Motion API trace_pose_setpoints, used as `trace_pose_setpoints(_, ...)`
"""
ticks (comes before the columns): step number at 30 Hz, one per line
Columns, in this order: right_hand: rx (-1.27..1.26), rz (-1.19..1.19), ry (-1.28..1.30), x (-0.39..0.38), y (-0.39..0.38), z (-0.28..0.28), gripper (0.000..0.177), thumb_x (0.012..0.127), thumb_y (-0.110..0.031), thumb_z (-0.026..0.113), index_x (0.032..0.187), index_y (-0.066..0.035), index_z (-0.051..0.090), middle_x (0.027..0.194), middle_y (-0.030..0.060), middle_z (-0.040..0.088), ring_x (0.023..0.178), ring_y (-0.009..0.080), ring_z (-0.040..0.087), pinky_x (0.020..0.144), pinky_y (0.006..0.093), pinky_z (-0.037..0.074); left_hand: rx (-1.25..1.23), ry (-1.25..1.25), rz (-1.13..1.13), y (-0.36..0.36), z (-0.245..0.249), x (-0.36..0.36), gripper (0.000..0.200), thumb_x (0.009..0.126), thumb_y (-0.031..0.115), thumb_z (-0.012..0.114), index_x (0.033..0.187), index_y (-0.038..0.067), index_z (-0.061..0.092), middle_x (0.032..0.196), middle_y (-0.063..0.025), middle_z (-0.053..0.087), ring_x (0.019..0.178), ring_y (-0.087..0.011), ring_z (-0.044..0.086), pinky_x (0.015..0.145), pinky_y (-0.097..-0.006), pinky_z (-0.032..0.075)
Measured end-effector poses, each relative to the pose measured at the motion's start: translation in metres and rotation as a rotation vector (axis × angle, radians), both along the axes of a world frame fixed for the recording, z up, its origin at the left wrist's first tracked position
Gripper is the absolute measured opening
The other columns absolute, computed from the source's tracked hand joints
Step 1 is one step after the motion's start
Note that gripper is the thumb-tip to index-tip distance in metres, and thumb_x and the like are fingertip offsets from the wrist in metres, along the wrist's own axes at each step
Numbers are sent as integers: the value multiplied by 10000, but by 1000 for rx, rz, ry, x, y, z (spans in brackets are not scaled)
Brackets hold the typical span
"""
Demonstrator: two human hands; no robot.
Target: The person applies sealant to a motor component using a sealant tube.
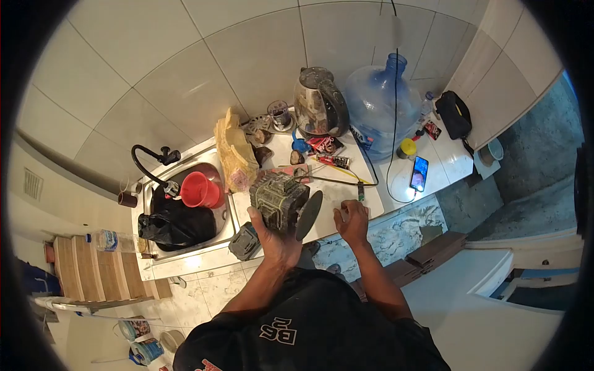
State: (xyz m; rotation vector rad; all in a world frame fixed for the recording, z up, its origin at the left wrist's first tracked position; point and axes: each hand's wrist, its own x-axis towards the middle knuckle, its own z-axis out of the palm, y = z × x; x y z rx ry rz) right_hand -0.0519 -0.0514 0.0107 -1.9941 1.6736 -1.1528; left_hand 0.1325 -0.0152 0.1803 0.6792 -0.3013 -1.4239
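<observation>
My left hand (281, 246) grips a bulky, dusty dark device (278, 195) from below, its thumb along the left side. A dark round disc (309, 216) stands at the device's right side. My right hand (351, 221) is at the counter's front edge, apart from the device, with its fingers curled; whether they hold anything is too small to tell. Just above it lies a small green board (361, 190), near black and yellow wires. A grey block-shaped part (244, 242) sits on the counter left of my left hand.
A sink (233, 216) at the left holds a red bowl (199, 189) and a black bag (179, 224). Behind the device stand a kettle (317, 105) and a large blue bottle (374, 99). A lit phone (419, 174) with a cable lies at the right.
</observation>
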Motion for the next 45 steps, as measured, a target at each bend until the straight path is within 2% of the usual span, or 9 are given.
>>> trace_pose_setpoints(4, 5, -18, -24, 2, 2, 9, 310, 835, -187, 791, 1086, -62, 660, 945, 87, 659, 878, 282, 633, 863, 441, 426, -111, -236, 25, -3, -3, 12, 1003, 886, 787, 592, 1577, 109, 329, 1510, -120, 510, 1404, -272, 509, 1174, -449, 437)
trace_pose_setpoints(9, 11, -18, 76, 0, 0, 12, 277, 846, -204, 792, 1050, -49, 685, 968, 92, 659, 908, 297, 637, 875, 438, 425, -46, -299, -17, 2, -28, 20, 899, 948, 746, 534, 1561, 112, 361, 1500, -107, 524, 1375, -267, 536, 1167, -461, 428)
trace_pose_setpoints(12, 16, -22, 96, -4, 3, 9, 245, 850, -204, 791, 1004, -48, 682, 968, 95, 647, 923, 313, 626, 876, 439, 423, 115, -103, -76, 2, -30, 15, 816, 989, 749, 448, 1523, 132, 431, 1464, -99, 565, 1313, -263, 569, 1120, -461, 435)
trace_pose_setpoints(15, 48, -35, 150, -12, 7, 10, 252, 848, -202, 785, 1019, -46, 687, 998, 98, 636, 970, 325, 610, 895, 448, 425, 120, 89, -168, -2, -36, 15, 828, 978, 776, 437, 1497, 132, 475, 1437, -102, 591, 1294, -254, 580, 1095, -450, 447)
trace_pose_setpoints(16, 57, -31, 189, -14, 7, 10, 271, 845, -202, 778, 1052, -46, 696, 1028, 99, 631, 1005, 328, 602, 913, 455, 429, 218, 145, -158, -3, -32, 13, 936, 880, 870, 483, 1440, 124, 553, 1360, -115, 646, 1239, -297, 620, 1080, -485, 476)
trace_pose_setpoints(22, -14, -41, 197, -13, 6, 10, 282, 840, -216, 782, 1042, -35, 705, 1013, 104, 619, 997, 329, 595, 900, 455, 425, 255, 600, -422, 1, -23, 21, 1030, 784, 959, 477, 1417, 154, 583, 1360, -116, 645, 1177, -288, 636, 967, -461, 509)
trace_pose_setpoints(32, 17, -72, 227, -10, 7, 17, 312, 846, -250, 780, 1102, -84, 713, 1031, 97, 638, 978, 321, 605, 890, 465, 422, 174, 808, -516, 10, 34, 15, 986, 831, 933, 425, 1429, 168, 593, 1382, -130, 654, 1224, -346, 631, 1023, -538, 476)
trace_pose_setpoints(41, 139, -16, 173, -18, 9, 30, 574, 824, -281, 815, 1317, -56, 626, 1046, 100, 635, 1001, 308, 615, 889, 465, 434, 120, 855, -565, 0, 56, 8, 970, 840, 931, 408, 1409, 174, 617, 1403, -131, 646, 1242, -348, 620, 1020, -541, 456)
trace_pose_setpoints(45, 92, 9, 33, -24, 24, 49, 646, 836, -222, 813, 1395, -13, 566, 1146, 168, 633, 1042, 335, 618, 916, 483, 469, 170, 834, -546, -4, 53, 7, 962, 841, 930, 411, 1405, 178, 618, 1389, -140, 652, 1238, -347, 618, 997, -525, 461)
